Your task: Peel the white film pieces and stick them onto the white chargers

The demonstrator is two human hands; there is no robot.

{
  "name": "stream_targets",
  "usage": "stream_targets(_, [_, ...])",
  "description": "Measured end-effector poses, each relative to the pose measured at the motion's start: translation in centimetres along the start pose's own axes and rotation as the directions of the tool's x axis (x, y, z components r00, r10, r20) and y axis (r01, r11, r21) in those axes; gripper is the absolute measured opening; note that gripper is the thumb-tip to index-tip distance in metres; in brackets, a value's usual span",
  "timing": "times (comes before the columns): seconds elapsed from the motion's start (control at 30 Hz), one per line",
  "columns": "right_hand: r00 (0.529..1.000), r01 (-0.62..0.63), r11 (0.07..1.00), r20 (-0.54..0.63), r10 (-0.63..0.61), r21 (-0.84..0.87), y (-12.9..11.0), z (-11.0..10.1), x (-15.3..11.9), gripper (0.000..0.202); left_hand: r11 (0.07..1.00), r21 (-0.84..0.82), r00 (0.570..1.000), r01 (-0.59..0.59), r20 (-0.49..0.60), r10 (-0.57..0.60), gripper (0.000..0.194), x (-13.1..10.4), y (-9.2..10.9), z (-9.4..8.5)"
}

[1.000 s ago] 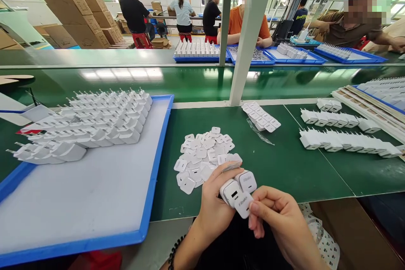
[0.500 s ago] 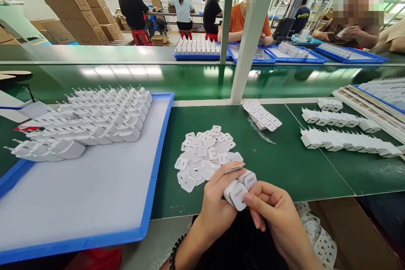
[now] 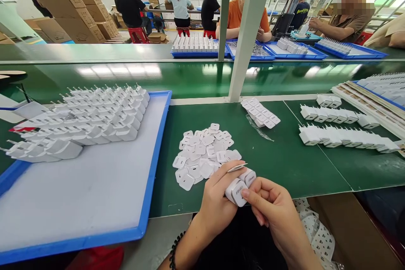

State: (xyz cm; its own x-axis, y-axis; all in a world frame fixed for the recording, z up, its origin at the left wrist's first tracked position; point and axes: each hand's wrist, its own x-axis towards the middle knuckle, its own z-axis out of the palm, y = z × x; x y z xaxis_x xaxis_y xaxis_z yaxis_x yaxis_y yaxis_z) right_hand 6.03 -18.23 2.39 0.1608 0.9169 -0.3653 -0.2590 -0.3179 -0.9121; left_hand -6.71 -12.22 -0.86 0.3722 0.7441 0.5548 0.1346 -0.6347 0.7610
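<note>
Near the table's front edge, my left hand (image 3: 218,202) is wrapped round two white charger blocks (image 3: 236,193) with printed faces. A thin white plate (image 3: 237,168) sticks out between its fingers. My right hand (image 3: 272,202) presses its thumb on the nearer block's face, its other fingers curled beside the blocks. Just beyond my left hand lies a loose pile of small white plates (image 3: 199,149) on the green table (image 3: 284,168).
A blue-rimmed tray (image 3: 155,168) at left holds rows of white plugs (image 3: 95,114). Label sheets (image 3: 261,112) lie farther back; more plugs (image 3: 344,137) stand at right. A post (image 3: 245,42) rises mid-view. People sit across the line.
The camera view has shifted slightly. My hands keep nearly the same grip on the blocks. Across the line, the person at the right has turned and reached to the left.
</note>
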Motion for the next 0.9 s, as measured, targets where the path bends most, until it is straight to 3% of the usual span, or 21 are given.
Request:
stream_targets(0.27, [0.996,0.086,0.996,-0.024,-0.086,-0.018,-0.4,0.6,0.1,0.039,0.999,-0.020,0.999,0.048,0.007,-0.048,0.034,-0.1,-0.3,0.2])
stream_targets(0.4, [0.995,0.097,0.988,-0.022,-0.100,-0.117,-0.3,0.7,0.0,0.038,0.997,-0.015,0.997,0.075,-0.003,-0.075,0.034,-0.1,-0.2,0.2])
stream_targets(0.47, [0.986,0.123,0.970,-0.086,-0.144,-0.209,0.0,0.7,-0.1,0.039,0.995,-0.019,0.996,0.093,-0.010,-0.093,0.034,-0.1,-0.2,0.3])
stream_targets(0.53, [0.950,0.178,0.933,-0.193,-0.246,-0.311,0.4,0.7,0.0,0.042,0.993,-0.033,0.993,0.115,-0.015,-0.115,0.035,-0.1,-0.2,0.3])
stream_targets(0.6, [0.883,0.256,0.885,-0.278,-0.378,-0.389,0.9,0.6,0.3,0.044,0.990,-0.062,0.991,0.131,-0.015,-0.132,0.036,-0.1,-0.2,0.3])
stream_targets(0.67, [0.823,0.347,0.856,-0.313,-0.474,-0.384,1.2,0.7,0.7,0.044,0.985,-0.104,0.990,0.141,-0.014,-0.143,0.036,0.1,-0.1,0.2])
stream_targets(0.7, [0.821,0.378,0.862,-0.309,-0.481,-0.338,1.4,1.0,0.9,0.047,0.982,-0.125,0.989,0.144,-0.013,-0.147,0.036,0.2,-0.1,0.2])
stream_targets(0.77, [0.871,0.376,0.909,-0.265,-0.412,-0.177,1.6,1.7,1.2,0.052,0.977,-0.154,0.989,0.145,-0.016,-0.149,0.034,0.3,0.0,0.2])
stream_targets(0.83, [0.926,0.318,0.948,-0.216,-0.310,-0.001,1.9,2.6,1.2,0.044,0.979,-0.153,0.989,0.137,-0.028,-0.143,0.033,0.3,0.1,0.2])
stream_targets(0.9, [0.945,0.276,0.953,-0.216,-0.245,0.128,2.1,3.5,1.2,0.037,0.984,-0.134,0.991,0.114,-0.052,-0.122,0.034,0.3,0.2,0.3])
